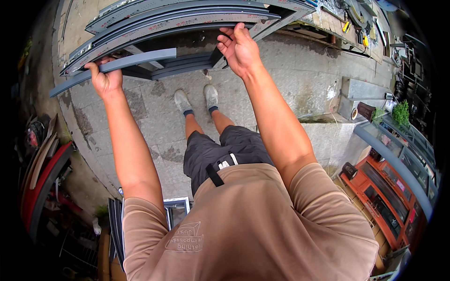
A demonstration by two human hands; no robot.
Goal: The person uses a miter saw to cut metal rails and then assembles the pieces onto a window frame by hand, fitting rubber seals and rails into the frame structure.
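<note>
My left hand [107, 80] is closed round a narrow grey profile strip [143, 57], its thumb pointing up. The strip runs past the hand on both sides, its far left end angled lower. Just beyond it lie several long grey window-frame profiles [183, 19] covered in printed protective film. Near the right end of these profiles, my right hand [240, 49] is raised palm up with its fingers curled. Something thin and dark shows at those fingers, too small to make out. Below the profiles, a dark grey frame [183, 68] stands over the paving.
A workbench [328, 23] with yellow-handled tools [347, 26] stands at the far right. Concrete steps [361, 91], a green plant [401, 112] and an orange cabinet [384, 196] are on the right. Red and dark panels [47, 182] lean at the left. Stained paving [290, 70] surrounds my feet.
</note>
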